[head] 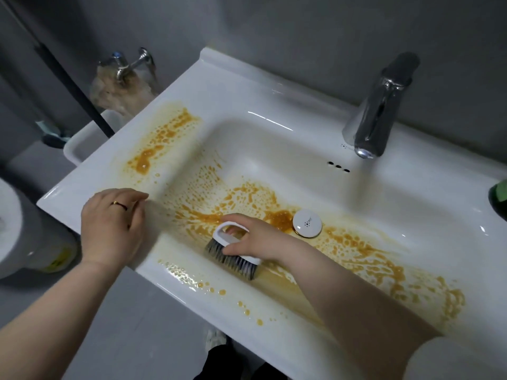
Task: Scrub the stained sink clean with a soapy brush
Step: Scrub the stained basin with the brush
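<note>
White sink [274, 86], orange-brown stains [277, 218], foamy streaks

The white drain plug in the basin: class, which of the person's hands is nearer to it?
Right. The right hand, holding the brush, is just left of the drain plug inside the basin. The left hand rests farther left on the sink rim.

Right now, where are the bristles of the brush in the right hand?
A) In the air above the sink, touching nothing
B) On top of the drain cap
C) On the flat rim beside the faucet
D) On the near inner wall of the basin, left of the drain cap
D: the right hand holds the brush with its bristles against the near wall of the sink, left of the drain cap, among orange stains.
</note>
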The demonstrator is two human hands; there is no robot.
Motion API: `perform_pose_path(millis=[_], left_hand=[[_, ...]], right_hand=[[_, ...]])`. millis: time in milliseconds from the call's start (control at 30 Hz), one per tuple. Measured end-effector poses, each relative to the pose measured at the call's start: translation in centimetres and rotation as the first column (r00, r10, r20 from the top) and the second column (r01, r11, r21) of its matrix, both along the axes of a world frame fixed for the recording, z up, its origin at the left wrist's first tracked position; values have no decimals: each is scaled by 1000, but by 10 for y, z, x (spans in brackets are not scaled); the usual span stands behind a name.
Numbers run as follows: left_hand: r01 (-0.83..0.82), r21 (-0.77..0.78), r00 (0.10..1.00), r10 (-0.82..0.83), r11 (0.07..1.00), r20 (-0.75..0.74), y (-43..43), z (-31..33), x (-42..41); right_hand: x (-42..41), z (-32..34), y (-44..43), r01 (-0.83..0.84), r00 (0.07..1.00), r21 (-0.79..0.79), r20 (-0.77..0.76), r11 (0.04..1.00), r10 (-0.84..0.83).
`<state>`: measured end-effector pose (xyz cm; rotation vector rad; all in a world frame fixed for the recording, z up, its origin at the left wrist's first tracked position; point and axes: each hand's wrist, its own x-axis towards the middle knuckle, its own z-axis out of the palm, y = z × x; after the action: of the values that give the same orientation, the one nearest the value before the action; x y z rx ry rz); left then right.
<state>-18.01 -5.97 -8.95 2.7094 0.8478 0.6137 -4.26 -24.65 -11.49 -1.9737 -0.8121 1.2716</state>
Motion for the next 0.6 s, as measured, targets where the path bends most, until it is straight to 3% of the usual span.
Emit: perform_pose_path(millis=[200,333,500,600], left_hand=[[-3,-12,1000,4,1000,28,10,-11,0],[-6,-34,999,8,999,54,12,-11,0],[-18,-56,998,22,998,60,16,-13,-1],[-38,-84,998,42,996,50,17,-12,0]], right_hand=[[-4,-8,26,30,998,13,57,999,-31],[-13,-7,70,-13,963,172,268,985,-34],[-11,-16,98,-176,837,264,547,948,3],[2,-28,101,-163,702,372,694,914,-158]])
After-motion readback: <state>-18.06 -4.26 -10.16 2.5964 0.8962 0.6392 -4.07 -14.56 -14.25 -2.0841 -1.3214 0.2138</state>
